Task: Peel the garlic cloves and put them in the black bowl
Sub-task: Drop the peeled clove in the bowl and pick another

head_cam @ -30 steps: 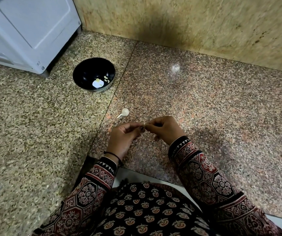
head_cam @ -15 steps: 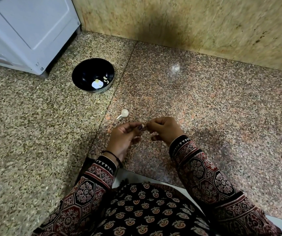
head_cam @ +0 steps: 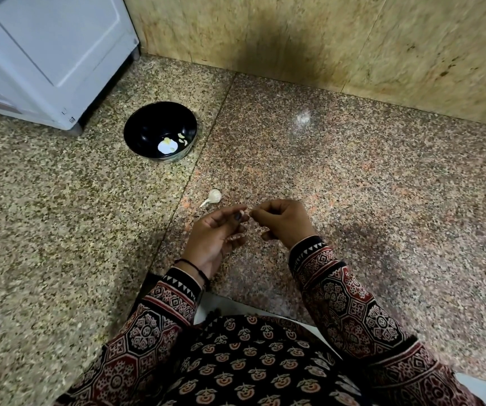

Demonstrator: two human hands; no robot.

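**Granite floor, one clove between two grips**

Speckled granite floor (head_cam: 353, 171) runs up to a mottled tan wall (head_cam: 324, 39), with a white appliance (head_cam: 45, 54) standing in the far left corner. The person sits on the floor, both patterned sleeves reaching forward.

The left grip (head_cam: 215, 232), a bare hand turned palm up, pinches a small pale garlic clove (head_cam: 243, 213) between thumb and forefinger. The right grip (head_cam: 283, 221) has its fingers curled in, and its fingertips meet the same clove from the other side. Whether they hold skin or flesh is too small to tell. The clove seems to lie crosswise, running from one grip to the other, just above the floor. The peeling step looks to be under way.

The black bowl (head_cam: 148, 118) sits ahead and to the left of the grips, well apart from them and close to the appliance's corner. A few peeled cloves (head_cam: 181, 137) lie inside it beside a bright white patch that I cannot identify. A garlic bulb (head_cam: 214, 196) with its stalk rests on the floor near the left grip, roughly on the line toward the bowl.

Since the bowl lies on the left, the left grip is the nearer one. The drop would likely go forward and leftward, passing over the bulb.
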